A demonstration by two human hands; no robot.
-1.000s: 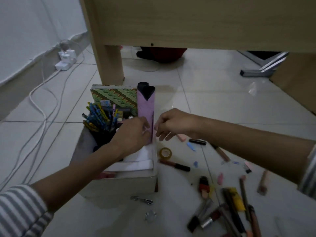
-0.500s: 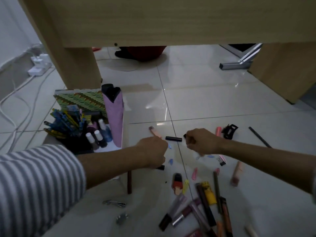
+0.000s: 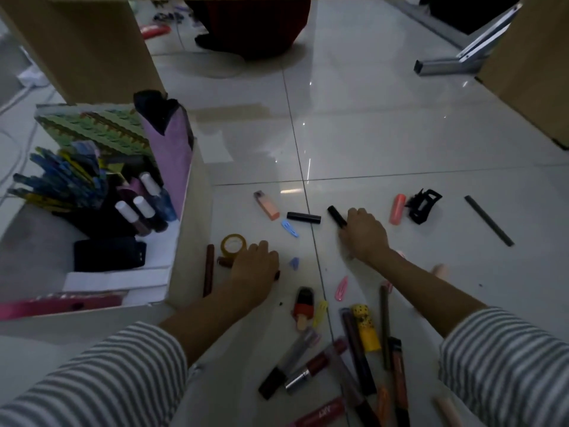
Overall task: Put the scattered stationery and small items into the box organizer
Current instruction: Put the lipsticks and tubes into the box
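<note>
Left hand point(image 3: 255, 268): I have it down on the floor point(image 3: 369, 134), fingers curled over a brown tube point(image 3: 224, 262) whose ends poke out on both sides, just beside the tape roll point(image 3: 234, 244).
Right hand point(image 3: 365, 235): I grip a black tube point(image 3: 336, 215) low on the floor, its far end sticking out past my fingers.
Box organizer point(image 3: 191, 235): on the floor to my left, holding blue pens point(image 3: 61, 183), white-capped bottles point(image 3: 143, 208) and a purple pouch point(image 3: 174, 149).
Loose on the floor: a peach eraser point(image 3: 266, 205), a second black stick point(image 3: 304, 217), a blue clip point(image 3: 290, 228), a black claw clip point(image 3: 423, 205), and cosmetics point(image 3: 354, 349) heaped near me.
</note>
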